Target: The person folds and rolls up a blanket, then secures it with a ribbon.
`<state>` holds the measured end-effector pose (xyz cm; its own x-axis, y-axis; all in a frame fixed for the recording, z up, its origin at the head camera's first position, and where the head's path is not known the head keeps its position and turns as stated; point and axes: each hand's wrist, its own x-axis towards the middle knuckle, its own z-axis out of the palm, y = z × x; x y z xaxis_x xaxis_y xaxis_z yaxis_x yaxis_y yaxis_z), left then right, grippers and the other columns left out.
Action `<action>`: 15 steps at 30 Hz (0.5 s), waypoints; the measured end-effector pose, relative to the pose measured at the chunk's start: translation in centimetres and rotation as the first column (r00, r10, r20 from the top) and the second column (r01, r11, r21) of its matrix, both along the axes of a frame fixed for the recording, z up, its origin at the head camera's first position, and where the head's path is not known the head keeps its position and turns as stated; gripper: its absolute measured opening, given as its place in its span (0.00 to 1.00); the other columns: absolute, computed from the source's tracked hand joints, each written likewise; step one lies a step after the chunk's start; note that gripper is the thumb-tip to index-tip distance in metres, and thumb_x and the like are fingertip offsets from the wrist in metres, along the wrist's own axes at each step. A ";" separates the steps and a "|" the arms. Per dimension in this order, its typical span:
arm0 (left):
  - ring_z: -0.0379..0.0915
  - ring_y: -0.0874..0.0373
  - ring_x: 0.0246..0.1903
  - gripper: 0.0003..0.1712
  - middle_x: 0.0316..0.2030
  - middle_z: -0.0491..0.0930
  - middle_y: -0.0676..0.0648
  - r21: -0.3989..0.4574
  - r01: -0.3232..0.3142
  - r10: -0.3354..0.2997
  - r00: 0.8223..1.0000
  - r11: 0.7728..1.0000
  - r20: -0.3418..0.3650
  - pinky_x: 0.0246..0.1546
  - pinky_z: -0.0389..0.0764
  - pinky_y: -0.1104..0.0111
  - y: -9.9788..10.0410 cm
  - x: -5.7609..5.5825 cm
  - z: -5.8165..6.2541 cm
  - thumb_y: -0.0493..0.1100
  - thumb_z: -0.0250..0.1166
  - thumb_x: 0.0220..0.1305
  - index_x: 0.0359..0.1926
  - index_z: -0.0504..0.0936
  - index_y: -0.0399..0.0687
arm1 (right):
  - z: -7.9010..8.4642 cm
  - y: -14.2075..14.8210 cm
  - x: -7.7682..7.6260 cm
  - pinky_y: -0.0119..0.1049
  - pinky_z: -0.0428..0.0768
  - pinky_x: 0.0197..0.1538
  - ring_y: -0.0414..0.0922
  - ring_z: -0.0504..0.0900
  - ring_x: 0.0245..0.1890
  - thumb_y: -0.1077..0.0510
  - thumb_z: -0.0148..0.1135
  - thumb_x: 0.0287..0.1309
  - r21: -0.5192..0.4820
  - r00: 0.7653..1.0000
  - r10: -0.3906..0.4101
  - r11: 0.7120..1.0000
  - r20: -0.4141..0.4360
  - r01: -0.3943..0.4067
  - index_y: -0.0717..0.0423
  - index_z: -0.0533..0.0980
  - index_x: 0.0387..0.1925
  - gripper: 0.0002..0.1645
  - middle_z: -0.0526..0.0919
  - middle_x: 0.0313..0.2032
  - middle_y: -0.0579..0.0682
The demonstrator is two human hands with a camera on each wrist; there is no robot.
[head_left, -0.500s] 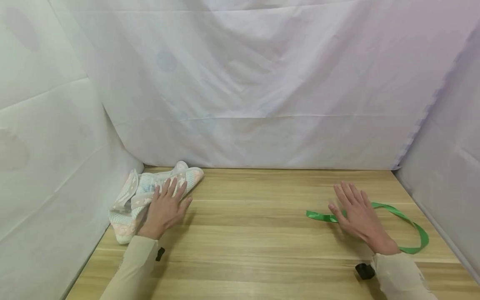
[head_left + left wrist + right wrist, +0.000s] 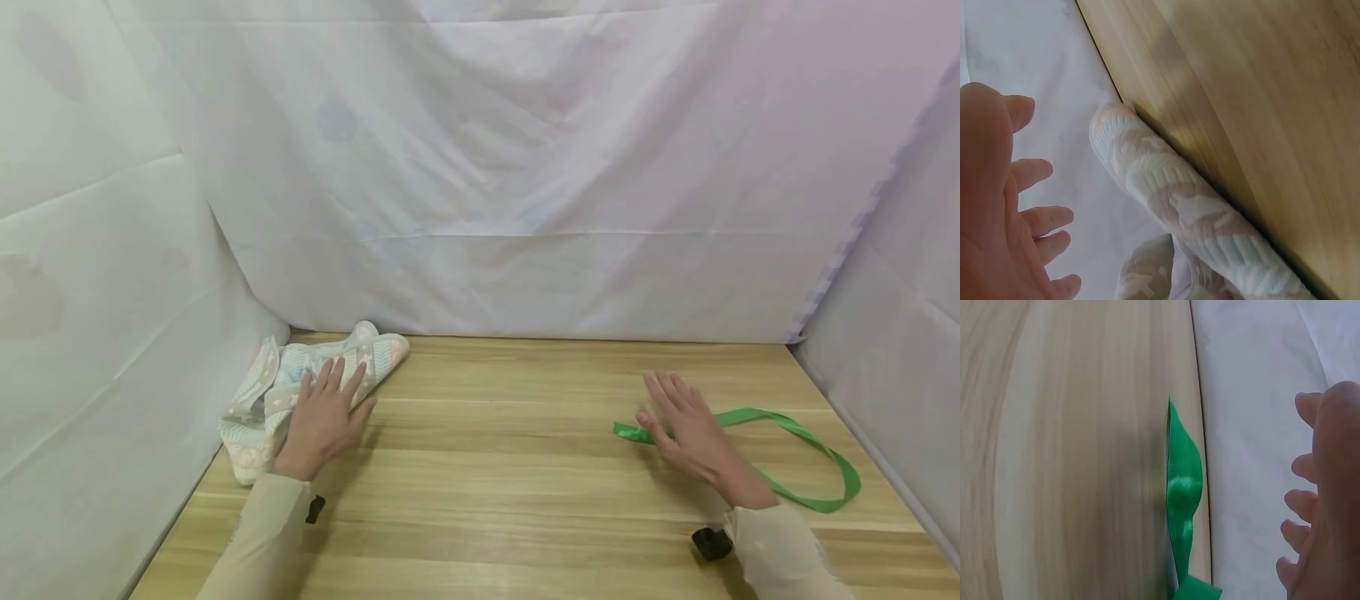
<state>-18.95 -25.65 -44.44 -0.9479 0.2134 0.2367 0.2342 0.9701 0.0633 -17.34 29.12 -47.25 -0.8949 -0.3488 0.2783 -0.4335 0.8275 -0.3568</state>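
At the left of the table lies a crumpled quilted cloth point(image 2: 382, 352) with pale pink, blue and grey patterned bands; it also crosses the left wrist view as a thick padded edge point(image 2: 1191, 206). My left hand point(image 2: 322, 425) hovers by its right side, fingers spread, holding nothing. On the right a green ribbon point(image 2: 843, 471) lies in a loose loop, its short end pointing left. Above the ribbon is my right hand point(image 2: 690, 433), palm down with fingers extended and nothing in it. The right wrist view shows the ribbon's twisted end point(image 2: 1184, 481) apart from the fingers.
The wood-grain table point(image 2: 510, 483) is walled by white cloth: a hanging back curtain point(image 2: 487, 283) and side sheets at left point(image 2: 112, 333) and right point(image 2: 900, 375). A small black piece point(image 2: 711, 543) sits beside the right wrist, another point(image 2: 315, 508) beside the left.
My right hand has shifted left over the ribbon, uncovering more of its loop. The left hand has moved slightly left. Cloth and ribbon lie as before.
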 end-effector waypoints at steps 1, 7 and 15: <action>0.48 0.32 0.72 0.34 0.71 0.58 0.28 -0.002 -0.004 0.004 1.000 1.000 -0.006 0.70 0.46 0.37 -0.2 0.0 0.1 0.55 0.56 0.72 0.73 0.65 0.44 | 0.0 -0.3 -0.1 0.59 0.38 0.75 0.65 0.47 0.75 0.48 0.51 0.73 -0.017 1.000 0.009 1.000 0.009 -0.009 0.60 0.50 0.77 0.40 0.51 0.74 0.68; 0.49 0.30 0.71 0.34 0.70 0.59 0.26 -0.012 -0.032 0.032 0.999 0.999 -0.016 0.67 0.48 0.34 -1.8 0.1 0.5 0.51 0.56 0.71 0.72 0.64 0.40 | -0.5 -1.8 -0.6 0.57 0.39 0.75 0.66 0.48 0.74 0.51 0.51 0.73 -0.055 0.998 0.061 0.997 0.008 -0.061 0.64 0.53 0.75 0.38 0.53 0.73 0.70; 0.46 0.27 0.71 0.35 0.69 0.55 0.23 0.027 -0.085 0.083 0.995 0.996 0.051 0.66 0.43 0.30 -3.7 0.3 0.6 0.46 0.56 0.70 0.73 0.59 0.37 | -0.8 -3.5 -0.8 0.62 0.44 0.73 0.67 0.49 0.74 0.50 0.51 0.73 -0.046 0.996 0.090 0.995 0.021 -0.089 0.65 0.55 0.74 0.37 0.52 0.73 0.70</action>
<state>-18.69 -29.33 -43.86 -0.9729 0.1260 0.1940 0.1477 0.9838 0.1014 -18.12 25.60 -48.05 -0.8669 -0.4154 0.2755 -0.4964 0.7688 -0.4030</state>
